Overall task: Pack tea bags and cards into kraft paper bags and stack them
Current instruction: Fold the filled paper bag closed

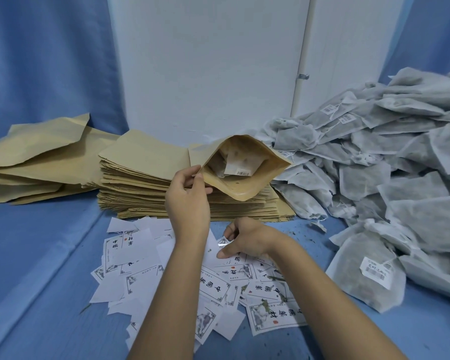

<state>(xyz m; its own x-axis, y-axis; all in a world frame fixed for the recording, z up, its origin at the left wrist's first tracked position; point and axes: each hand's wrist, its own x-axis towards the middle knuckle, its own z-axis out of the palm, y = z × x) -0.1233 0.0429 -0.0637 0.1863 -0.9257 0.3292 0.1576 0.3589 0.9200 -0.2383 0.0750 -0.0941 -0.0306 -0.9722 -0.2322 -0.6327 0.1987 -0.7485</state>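
My left hand (189, 196) pinches the near left rim of an open kraft paper bag (264, 175), held above the stack with its mouth facing me. A tea bag (234, 162) with a barcode label lies inside it. My right hand (247, 237) is down on the scattered white printed cards (216, 284), its thumb and fingers pinching the edge of one card. A thick stack of flat kraft bags (140, 183) sits behind my hands. A big heap of grey tea bags (374, 157) fills the right side.
Filled kraft bags (37, 157) lie piled at the far left. A blue cloth (37, 268) covers the table, and a white panel (205, 68) stands behind the stack. One tea bag (366, 276) lies near the cards on the right.
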